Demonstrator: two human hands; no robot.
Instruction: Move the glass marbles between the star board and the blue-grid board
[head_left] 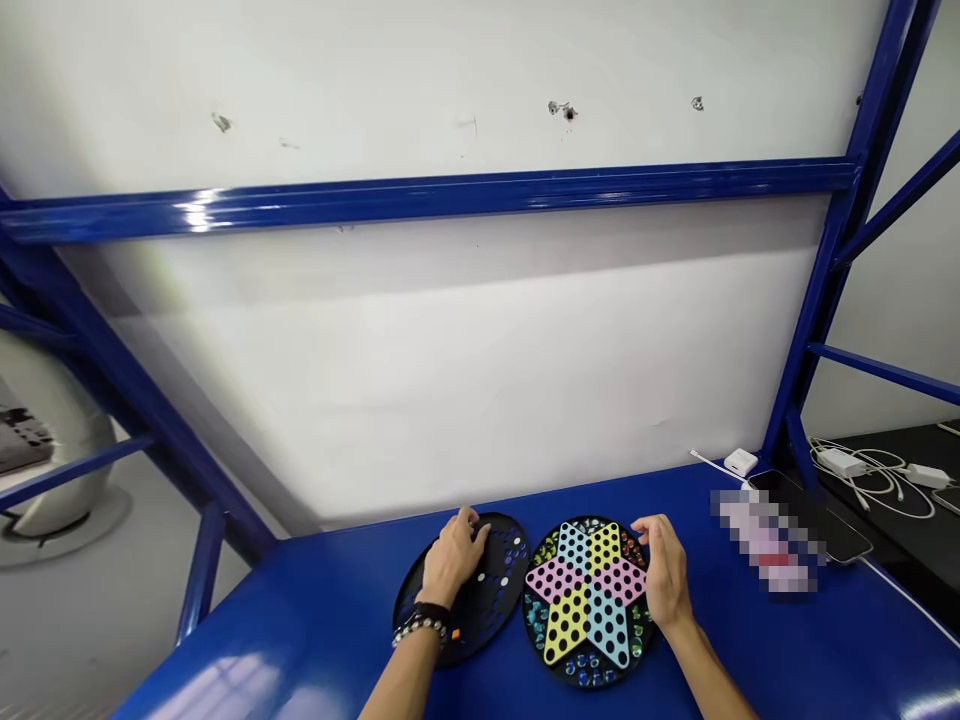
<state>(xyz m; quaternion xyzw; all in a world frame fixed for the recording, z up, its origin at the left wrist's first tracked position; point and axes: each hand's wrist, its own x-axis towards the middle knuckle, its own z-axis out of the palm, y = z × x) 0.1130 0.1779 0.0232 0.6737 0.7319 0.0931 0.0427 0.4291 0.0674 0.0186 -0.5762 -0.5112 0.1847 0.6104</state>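
Note:
Two round black game boards lie side by side on a blue table (315, 620). The right board (589, 600) carries a star of pastel triangles full of holes, with coloured glass marbles in the trays round its rim. The left board (491, 590) is plain black with a few small marbles in its holes. My left hand (454, 560) rests on the left board, fingers curled over its far part; a beaded bracelet and black band circle the wrist. My right hand (664, 575) curves over the right edge of the star board, fingers bent at the rim.
A phone (840, 530) lies at the table's right, by a blurred patch. A white charger (741, 462) and cable sit at the back right. More white chargers and cables (877, 470) lie on a dark surface beyond. Blue steel frame posts (825, 290) stand around a white wall.

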